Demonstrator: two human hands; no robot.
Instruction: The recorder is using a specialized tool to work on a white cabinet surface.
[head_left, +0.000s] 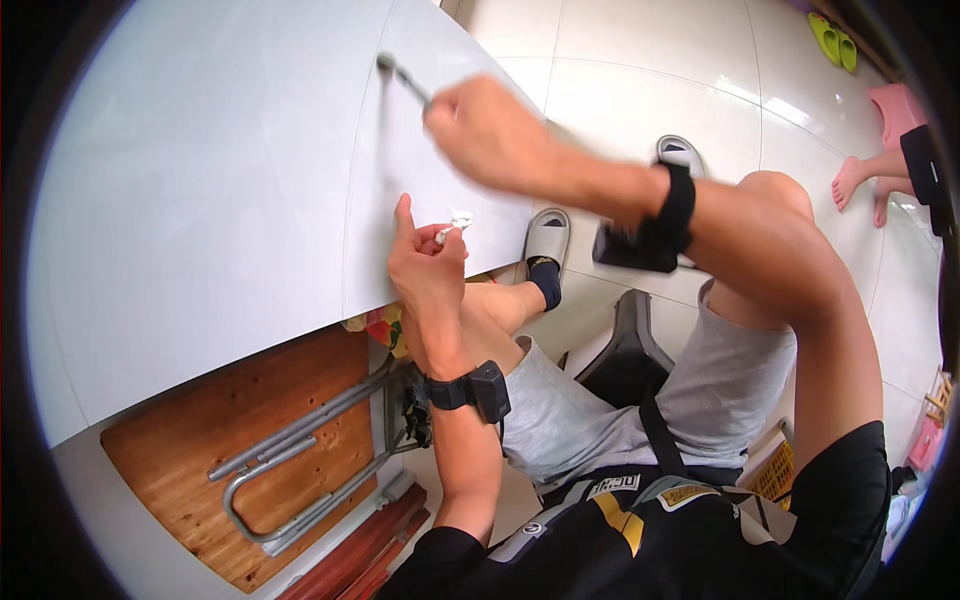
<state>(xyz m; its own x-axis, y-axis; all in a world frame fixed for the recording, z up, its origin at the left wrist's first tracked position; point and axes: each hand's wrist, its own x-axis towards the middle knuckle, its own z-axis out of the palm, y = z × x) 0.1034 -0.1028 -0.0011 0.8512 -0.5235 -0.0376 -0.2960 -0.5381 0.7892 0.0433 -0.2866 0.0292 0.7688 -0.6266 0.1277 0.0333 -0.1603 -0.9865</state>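
Observation:
My right hand [485, 135] is closed in a fist, raised in front of a large white panel [230, 180] with seams. Out of the fist sticks a thin dark tool [408, 84] with a small round head. That head is at or close to the panel; whether it touches I cannot tell, and its exact kind is unclear. Lower down, my left hand [428, 262] pinches a crumpled white tissue [458, 222] between thumb and fingers. One finger of this hand points up along the panel. Both forearms wear black straps with small boxes.
Beneath the panel lies a wooden board [170, 480] with folded metal legs [300, 435]. A black seat [628, 345] shows between my legs. Grey slippers [547, 238] are on my feet. At the right, another person's bare feet [850, 182] are near a pink stool [900, 110] and green clogs [830, 42].

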